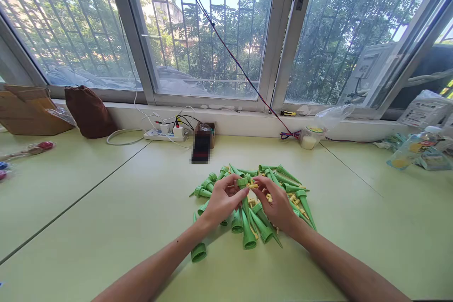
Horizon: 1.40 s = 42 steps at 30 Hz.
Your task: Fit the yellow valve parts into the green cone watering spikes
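Over counter [123, 226], our left hand [222, 201] has fingers clamped on green spike [245, 204] near wide collar [242, 182], long axis toward us, narrow end down; our right hand [278, 204] pinches yellow piece [252, 186].

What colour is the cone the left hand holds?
The cone is green, seen best in the head view.

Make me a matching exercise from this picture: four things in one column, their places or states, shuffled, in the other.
Column one:
1. left hand
2. right hand
3. brown bag
4. power strip

Column two:
A. at a small yellow piece
B. white, with plugs in it
C. holding a green cone
D. beside a cardboard box

Pairs: 1-C, 2-A, 3-D, 4-B
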{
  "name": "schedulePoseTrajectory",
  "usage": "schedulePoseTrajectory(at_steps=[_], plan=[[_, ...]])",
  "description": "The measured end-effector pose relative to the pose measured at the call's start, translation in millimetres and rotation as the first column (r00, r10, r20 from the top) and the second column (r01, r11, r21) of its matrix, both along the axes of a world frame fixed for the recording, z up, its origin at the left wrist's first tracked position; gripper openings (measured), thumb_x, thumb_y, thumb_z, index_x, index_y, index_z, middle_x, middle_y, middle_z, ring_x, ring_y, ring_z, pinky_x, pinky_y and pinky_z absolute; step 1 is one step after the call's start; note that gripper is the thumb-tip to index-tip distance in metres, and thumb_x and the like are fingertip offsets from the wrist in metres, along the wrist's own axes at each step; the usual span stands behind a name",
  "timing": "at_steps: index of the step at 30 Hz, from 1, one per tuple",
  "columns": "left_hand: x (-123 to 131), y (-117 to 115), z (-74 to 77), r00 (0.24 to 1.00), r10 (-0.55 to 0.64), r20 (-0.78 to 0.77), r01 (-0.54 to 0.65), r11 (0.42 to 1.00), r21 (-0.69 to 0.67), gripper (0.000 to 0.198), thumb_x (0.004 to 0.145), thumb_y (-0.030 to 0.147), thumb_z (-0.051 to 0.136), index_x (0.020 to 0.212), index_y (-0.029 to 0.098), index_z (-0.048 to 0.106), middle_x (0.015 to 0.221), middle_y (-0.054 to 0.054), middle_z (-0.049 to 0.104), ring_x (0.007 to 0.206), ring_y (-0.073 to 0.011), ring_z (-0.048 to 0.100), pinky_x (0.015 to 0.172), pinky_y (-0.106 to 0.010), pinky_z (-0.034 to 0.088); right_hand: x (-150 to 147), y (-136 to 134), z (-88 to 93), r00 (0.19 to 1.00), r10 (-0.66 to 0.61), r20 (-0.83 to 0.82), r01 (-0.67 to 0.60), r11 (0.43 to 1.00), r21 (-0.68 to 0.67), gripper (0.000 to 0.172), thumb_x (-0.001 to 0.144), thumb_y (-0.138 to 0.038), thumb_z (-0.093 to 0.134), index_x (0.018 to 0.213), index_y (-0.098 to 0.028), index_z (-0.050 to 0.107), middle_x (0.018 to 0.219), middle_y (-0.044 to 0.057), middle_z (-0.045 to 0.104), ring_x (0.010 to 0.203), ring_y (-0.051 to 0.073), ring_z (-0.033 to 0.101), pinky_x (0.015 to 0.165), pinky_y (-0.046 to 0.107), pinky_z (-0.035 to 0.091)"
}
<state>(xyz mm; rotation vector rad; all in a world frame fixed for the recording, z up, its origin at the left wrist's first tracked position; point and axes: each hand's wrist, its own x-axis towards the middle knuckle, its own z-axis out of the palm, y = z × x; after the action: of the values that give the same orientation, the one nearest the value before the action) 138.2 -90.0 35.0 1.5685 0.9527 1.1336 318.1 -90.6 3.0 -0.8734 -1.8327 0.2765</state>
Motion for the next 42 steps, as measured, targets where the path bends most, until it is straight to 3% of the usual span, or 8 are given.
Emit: schedulePoseTrajectory(at_steps=[12,20,35,42], plan=[[1.3,-1.1,-3.8,0.998,0.026,-0.052,-0.022,0.998,0.063,0.026,0.082,0.038,0.069,0.091,0.018,0.056,0.057,0.007,0.048,0.048,-0.0092,0.049,0.044,-0.02,0.04,0.8,0.6,1.3,0.999,0.005,0.051,-0.007,0.999,0.051,0.014,0.099,-0.022,0.051,0.108,-0.02,0.062,0.093,0.007,0.07,0.076,0.019,0.065,0.065,0.03,0.053],[1.5,-1.5,-4.2,0.997,0.029,-0.071,-0.023,0.997,0.077,0.026,0.083,0.038,0.069,0.093,0.017,0.057,0.059,0.006,0.049,0.05,-0.0098,0.05,0.046,-0.02,0.041,0.4,0.9,2.1,0.995,0.013,0.098,-0.019,0.998,0.064,0.013,0.1,-0.02,0.049,0.099,-0.019,0.061,0.084,0.006,0.066,0.073,0.019,0.062,0.065,0.029,0.049],[0.1,2.4,-11.3,0.997,-0.036,-0.066,0.039,0.998,0.047,0.027,0.086,0.042,0.068,0.092,0.018,0.055,0.06,0.005,0.047,0.051,-0.009,0.048,0.046,-0.019,0.039,3.2,3.4,-1.6,0.992,0.042,0.117,-0.04,0.999,-0.02,0.02,0.102,-0.023,0.043,0.089,-0.019,0.058,0.078,0.004,0.064,0.067,0.018,0.058,0.063,0.028,0.046],[0.9,1.4,-10.2,0.998,-0.037,-0.053,0.039,0.999,0.036,0.028,0.085,0.042,0.068,0.093,0.018,0.055,0.058,0.006,0.046,0.049,-0.0092,0.048,0.045,-0.019,0.04,4.1,3.8,-2.3,0.989,0.042,0.141,-0.036,0.998,-0.041,0.031,0.104,-0.028,0.038,0.076,-0.021,0.049,0.067,0.0,0.054,0.058,0.015,0.047,0.056,0.026,0.038]])
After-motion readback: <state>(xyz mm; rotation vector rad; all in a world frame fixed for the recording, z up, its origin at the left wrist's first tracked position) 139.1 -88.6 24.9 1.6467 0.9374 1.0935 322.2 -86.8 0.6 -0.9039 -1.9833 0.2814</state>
